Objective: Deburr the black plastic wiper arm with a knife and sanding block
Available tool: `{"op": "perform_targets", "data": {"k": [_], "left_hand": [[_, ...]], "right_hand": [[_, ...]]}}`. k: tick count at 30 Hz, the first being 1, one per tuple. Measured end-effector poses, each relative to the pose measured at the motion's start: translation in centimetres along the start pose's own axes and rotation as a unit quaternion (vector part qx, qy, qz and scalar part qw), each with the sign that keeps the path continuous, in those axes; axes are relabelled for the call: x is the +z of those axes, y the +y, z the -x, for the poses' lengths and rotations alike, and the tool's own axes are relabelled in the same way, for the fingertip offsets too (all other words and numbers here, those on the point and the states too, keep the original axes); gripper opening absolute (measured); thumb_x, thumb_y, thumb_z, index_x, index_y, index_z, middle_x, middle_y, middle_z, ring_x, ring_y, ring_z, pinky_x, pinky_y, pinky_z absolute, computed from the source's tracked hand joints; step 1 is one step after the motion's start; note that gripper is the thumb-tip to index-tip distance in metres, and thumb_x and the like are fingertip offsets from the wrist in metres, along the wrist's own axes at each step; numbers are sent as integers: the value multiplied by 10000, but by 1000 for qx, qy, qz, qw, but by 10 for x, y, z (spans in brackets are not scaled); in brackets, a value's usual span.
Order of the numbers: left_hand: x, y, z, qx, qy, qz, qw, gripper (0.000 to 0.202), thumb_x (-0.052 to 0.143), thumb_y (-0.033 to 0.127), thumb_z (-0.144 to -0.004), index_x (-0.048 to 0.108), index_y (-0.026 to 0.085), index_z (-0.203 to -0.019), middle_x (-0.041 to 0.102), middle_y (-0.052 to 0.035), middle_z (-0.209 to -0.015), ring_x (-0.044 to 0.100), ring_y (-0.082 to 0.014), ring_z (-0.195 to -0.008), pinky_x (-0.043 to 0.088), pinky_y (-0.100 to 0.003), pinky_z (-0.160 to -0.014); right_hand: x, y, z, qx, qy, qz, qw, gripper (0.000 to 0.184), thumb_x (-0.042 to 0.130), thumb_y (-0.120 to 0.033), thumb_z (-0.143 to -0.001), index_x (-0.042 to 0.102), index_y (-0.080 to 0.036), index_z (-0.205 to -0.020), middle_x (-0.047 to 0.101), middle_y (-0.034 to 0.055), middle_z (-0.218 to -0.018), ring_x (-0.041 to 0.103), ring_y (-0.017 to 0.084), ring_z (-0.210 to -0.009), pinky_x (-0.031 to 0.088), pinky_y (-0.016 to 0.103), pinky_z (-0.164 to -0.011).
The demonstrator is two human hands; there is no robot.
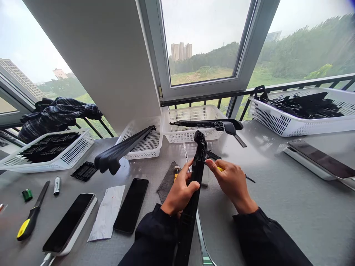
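My left hand (180, 192) is wrapped round a long black plastic trim piece (197, 170), its ribbed hollow side facing me. The piece stands tilted, its curved end pointing away and its lower end running out of view at the bottom. My right hand (230, 181) is closed, thumb pressed to the right edge of the piece near its upper part; whatever the fingers hold is hidden. Behind that hand show a bit of yellow and a thin dark shaft (250, 178); I cannot tell whether they are held or lying on the table.
White baskets (144, 153) line the back, some with black plastic parts. Black trim pieces (122, 149) lean across two of them. On the left lie a yellow-black knife-like tool (33, 214), phones (131, 207), paper (108, 212) and a marker-like tube (57, 186). A grey cloth (166, 181) lies beyond my left hand.
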State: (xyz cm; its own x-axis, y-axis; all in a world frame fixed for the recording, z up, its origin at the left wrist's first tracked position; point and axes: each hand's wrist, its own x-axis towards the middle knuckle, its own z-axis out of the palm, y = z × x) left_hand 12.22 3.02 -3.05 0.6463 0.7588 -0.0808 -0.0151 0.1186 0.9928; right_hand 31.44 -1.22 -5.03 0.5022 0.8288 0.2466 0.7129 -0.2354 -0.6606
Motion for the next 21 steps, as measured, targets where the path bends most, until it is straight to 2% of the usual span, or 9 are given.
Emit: {"op": "perform_targets", "data": {"k": [6,9,12,15,21], "left_hand": [[1,4,2,-49,-53,-10,997,991,620,206,-725,390,211,-1689,541,67,-733,408,-108,-587,331,-231,-576],[3,3,3,-60,-72,-17,995,997,621,206,-715,403,238,-1688,592,45,-788,440,-115,-611,348,-234,-595],[3,1,2,-58,-70,-21,996,999,628,204,-715,408,244,-1690,609,37,-797,441,-119,-610,349,-234,-588],[3,0,1,-47,-63,-17,997,993,624,195,-724,407,238,-1693,551,66,-725,405,-109,-581,329,-220,-563],[3,2,-1,-29,-17,6,999,1037,620,198,-699,359,137,-1700,497,87,-660,389,-112,-568,329,-221,-526]], "right_hand": [[-1,12,-6,40,8,4,999,939,189,-1077,-837,561,-246,-602,611,45,-592,461,196,-593,268,300,-596],[-2,16,-8,48,24,12,999,930,208,-1077,-834,550,-247,-590,589,45,-580,439,193,-585,262,304,-596],[-2,16,-8,46,31,12,998,916,213,-1069,-844,539,-251,-589,569,38,-572,419,190,-578,262,305,-594],[1,12,-6,34,20,0,999,908,192,-1051,-865,541,-254,-603,576,37,-576,428,191,-577,263,304,-589],[9,7,-3,-14,-30,-44,999,855,238,-1005,-911,422,-244,-566,535,18,-549,439,171,-554,274,294,-573]]}}
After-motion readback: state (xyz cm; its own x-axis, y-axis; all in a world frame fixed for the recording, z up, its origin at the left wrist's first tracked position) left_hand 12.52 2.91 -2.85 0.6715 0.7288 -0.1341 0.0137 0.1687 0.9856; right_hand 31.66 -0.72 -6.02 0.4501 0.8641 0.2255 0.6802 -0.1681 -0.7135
